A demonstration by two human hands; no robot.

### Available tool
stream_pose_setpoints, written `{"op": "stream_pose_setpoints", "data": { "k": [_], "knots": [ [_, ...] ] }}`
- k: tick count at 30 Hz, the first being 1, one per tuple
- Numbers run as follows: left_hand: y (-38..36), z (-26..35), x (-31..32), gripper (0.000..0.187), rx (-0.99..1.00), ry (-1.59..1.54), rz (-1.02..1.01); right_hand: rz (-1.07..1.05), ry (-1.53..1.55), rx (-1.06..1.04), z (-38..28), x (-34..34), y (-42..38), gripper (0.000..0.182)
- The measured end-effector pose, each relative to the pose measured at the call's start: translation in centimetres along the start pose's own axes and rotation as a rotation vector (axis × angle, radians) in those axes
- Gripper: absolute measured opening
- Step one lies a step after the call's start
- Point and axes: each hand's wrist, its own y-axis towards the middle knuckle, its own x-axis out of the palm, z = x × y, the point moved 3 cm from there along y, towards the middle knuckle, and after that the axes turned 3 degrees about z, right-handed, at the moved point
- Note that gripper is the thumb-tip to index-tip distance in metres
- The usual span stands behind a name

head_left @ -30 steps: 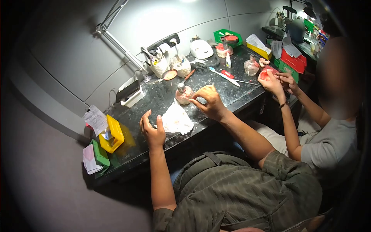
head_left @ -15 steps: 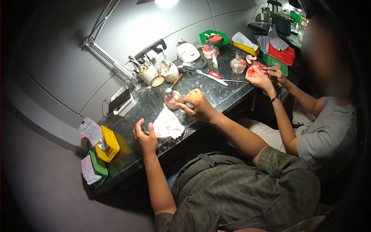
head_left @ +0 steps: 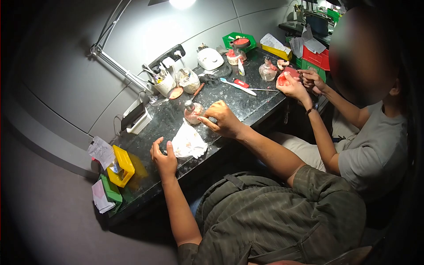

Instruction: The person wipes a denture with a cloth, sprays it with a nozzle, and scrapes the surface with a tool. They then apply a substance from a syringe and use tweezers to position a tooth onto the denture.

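Observation:
My left hand (head_left: pixel 164 161) is open at the bench's front edge, thumb and fingers apart, just left of a crumpled white tissue (head_left: pixel 189 142) with brownish stains. My right hand (head_left: pixel 223 120) hovers right of the tissue, its fingers curled and thumb and forefinger drawn together; I cannot tell what is in the pinch. Close to that thumb stands a squat glass spirit lamp (head_left: pixel 194 115) with a metal cap and pinkish smears. Behind the lamp, a brown-handled tool (head_left: pixel 198 89) lies by a round dish (head_left: pixel 176 92).
A co-worker at right holds a pinkish-red piece (head_left: pixel 282 79) and a tool. A toothbrush (head_left: pixel 238 87) and second glass lamp (head_left: pixel 267 70) are on the bench (head_left: pixel 238 106). Yellow (head_left: pixel 121 165) and green (head_left: pixel 110 194) bins stand left. A tool cup (head_left: pixel 163 84) sits behind.
The whole view has shifted slightly, so the bench appears a little further left. Both my hands keep nearly the same pose beside the tissue and lamp.

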Motion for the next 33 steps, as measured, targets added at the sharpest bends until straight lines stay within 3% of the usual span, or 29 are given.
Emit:
{"op": "stream_pose_setpoints", "data": {
  "k": [6, 14, 16, 19, 23, 33],
  "knots": [
    [0.0, -0.2, -0.1, 0.026, 0.023, 0.045, 0.014, -0.005, 0.003, 0.015, 0.4, 0.1, 0.0, 0.018],
    [0.3, -0.1, -0.2, 0.007, 0.229, -0.052, 0.071, 0.041, 0.096, 0.056, -0.9, -0.3, 0.8, 0.014],
    [0.3, 0.4, -0.3, 0.008, 0.303, -0.079, -0.006, -0.027, 0.106, 0.031, -1.7, -0.1, 1.2, 0.014],
    [-0.1, 1.8, -0.3, 0.012, 0.340, -0.037, -0.133, -0.354, 0.064, -0.034, -3.3, 0.8, 1.7, 0.023],
    [-0.3, 2.1, -0.4, 0.015, 0.347, -0.036, -0.170, -0.534, -0.052, -0.076, -2.7, 2.6, 0.9, 0.017],
    [0.0, 3.0, -0.1, 0.029, 0.319, -0.108, -0.172, -0.357, 0.246, 0.036, -3.0, 2.8, 0.8, 0.013]
  ]
}}
